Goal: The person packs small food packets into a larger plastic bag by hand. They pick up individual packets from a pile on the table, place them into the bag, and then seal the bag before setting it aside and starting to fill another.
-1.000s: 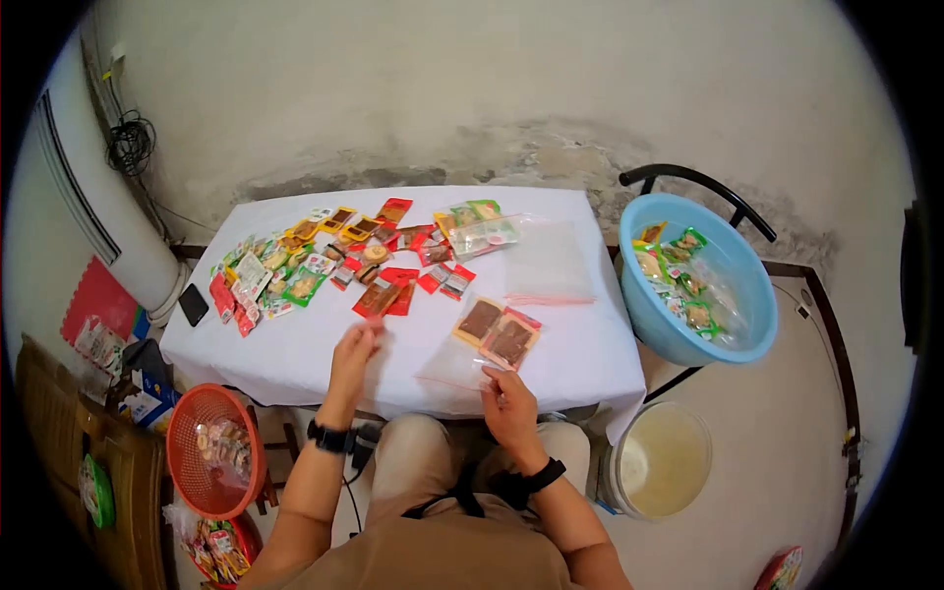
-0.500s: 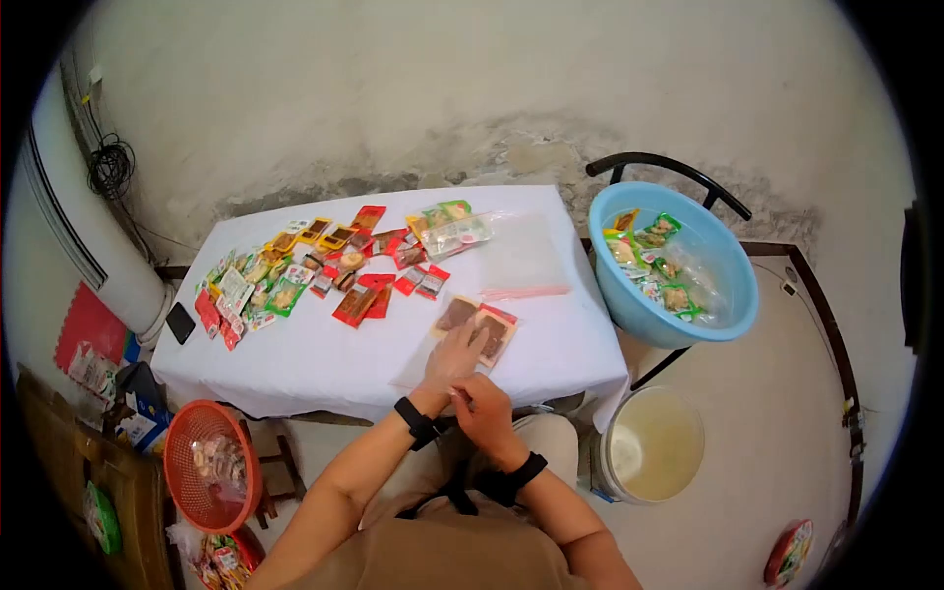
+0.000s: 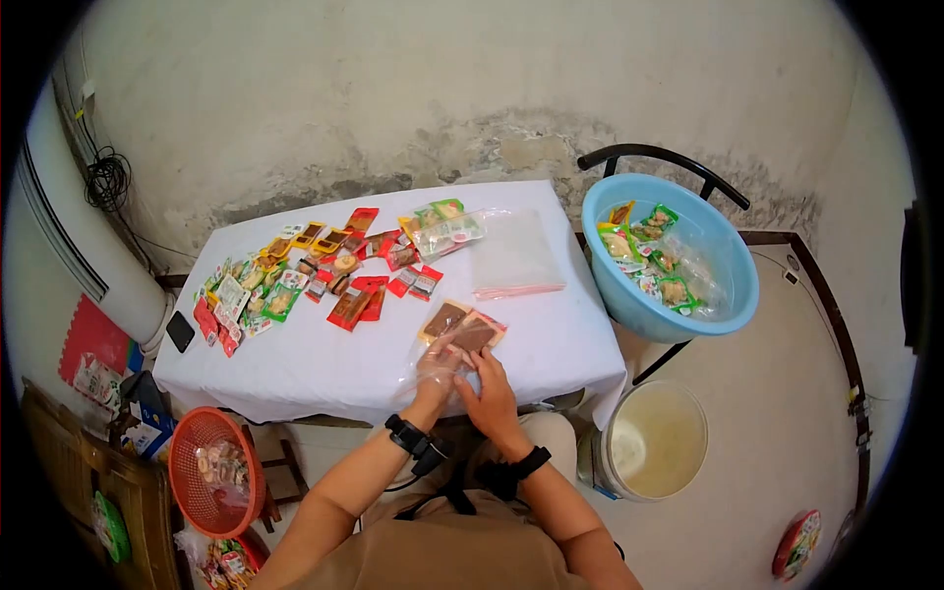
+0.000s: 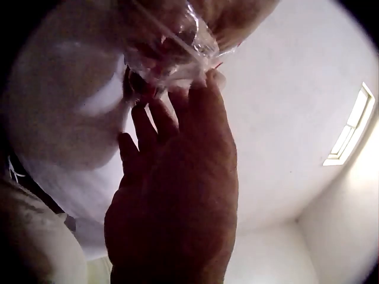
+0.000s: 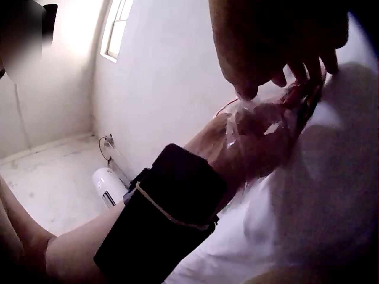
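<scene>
Clear plastic of a bag (image 3: 413, 374) covers my left hand (image 3: 439, 370), which grips the near edge of two flat packets with brown contents. One is a yellow-edged packet (image 3: 444, 320); the other is a red-edged packet (image 3: 479, 332) overlapping it. My right hand (image 3: 494, 395) is close beside, fingers over the packets' near side. In the left wrist view, the right hand (image 4: 172, 183) reaches up to the bag with its thumb at the plastic. The right wrist view shows the left hand (image 5: 254, 145) inside the plastic, the right thumb holding the bag's edge.
Red snack packets (image 3: 359, 300) and green packets (image 3: 285, 295) lie on the white-clothed table (image 3: 551, 344). A stack of clear bags (image 3: 516, 258) lies behind the hands. A blue basin (image 3: 669, 320) with packets stands right, a bucket (image 3: 654, 442) below it, a red basket (image 3: 187, 492) left.
The left hand moved right from the table's front onto the brown packets, entering the clear bag. The right hand shifted from the left wrist forward to the packets.
</scene>
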Demonstrator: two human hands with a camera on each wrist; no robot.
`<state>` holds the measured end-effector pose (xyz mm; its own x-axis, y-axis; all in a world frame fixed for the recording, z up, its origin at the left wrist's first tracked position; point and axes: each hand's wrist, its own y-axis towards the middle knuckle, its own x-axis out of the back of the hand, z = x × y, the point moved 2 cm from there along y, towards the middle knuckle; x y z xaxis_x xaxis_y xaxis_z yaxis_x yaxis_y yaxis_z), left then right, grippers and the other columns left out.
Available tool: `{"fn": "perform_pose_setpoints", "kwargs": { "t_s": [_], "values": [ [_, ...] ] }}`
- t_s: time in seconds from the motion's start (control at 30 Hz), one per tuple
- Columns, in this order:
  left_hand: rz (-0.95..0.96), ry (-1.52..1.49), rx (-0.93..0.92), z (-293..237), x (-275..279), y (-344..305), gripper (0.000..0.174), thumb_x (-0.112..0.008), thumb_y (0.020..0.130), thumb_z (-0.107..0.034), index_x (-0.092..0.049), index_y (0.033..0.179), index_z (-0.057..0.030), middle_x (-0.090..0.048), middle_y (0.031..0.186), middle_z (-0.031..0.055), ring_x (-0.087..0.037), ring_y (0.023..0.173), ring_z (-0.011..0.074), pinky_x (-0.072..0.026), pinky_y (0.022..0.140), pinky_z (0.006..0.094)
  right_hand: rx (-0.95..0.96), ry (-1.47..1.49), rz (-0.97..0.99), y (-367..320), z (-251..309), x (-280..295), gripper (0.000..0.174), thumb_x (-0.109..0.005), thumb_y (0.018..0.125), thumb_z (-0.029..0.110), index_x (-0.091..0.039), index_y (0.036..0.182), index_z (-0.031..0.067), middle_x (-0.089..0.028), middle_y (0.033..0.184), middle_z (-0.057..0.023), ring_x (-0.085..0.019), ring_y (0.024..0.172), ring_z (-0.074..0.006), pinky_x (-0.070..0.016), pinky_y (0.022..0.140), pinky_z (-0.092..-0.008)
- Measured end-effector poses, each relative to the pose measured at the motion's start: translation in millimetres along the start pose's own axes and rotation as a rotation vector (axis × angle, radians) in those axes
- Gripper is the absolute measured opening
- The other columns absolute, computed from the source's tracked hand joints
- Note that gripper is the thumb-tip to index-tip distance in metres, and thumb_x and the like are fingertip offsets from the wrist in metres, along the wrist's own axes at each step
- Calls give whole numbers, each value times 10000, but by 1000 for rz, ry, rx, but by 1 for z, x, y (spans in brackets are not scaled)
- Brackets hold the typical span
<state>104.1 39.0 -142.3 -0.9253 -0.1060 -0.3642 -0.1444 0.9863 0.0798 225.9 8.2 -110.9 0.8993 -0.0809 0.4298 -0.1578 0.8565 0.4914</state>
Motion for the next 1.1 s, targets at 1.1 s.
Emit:
{"fn": "perform_pose_setpoints", "kwargs": {
  "t_s": [1.1],
  "values": [
    [198,960,117,-47,44,-11,220,-512,907,-243,-546,900,-25,-643,763,62,-596,638,148,-488,565,287,42,-325,240,35,-40,-4,754,-677,713,446,-401,1317,87,-410,1325,-163,-352,1254,-324,-195,986,-640]
  ]
}}
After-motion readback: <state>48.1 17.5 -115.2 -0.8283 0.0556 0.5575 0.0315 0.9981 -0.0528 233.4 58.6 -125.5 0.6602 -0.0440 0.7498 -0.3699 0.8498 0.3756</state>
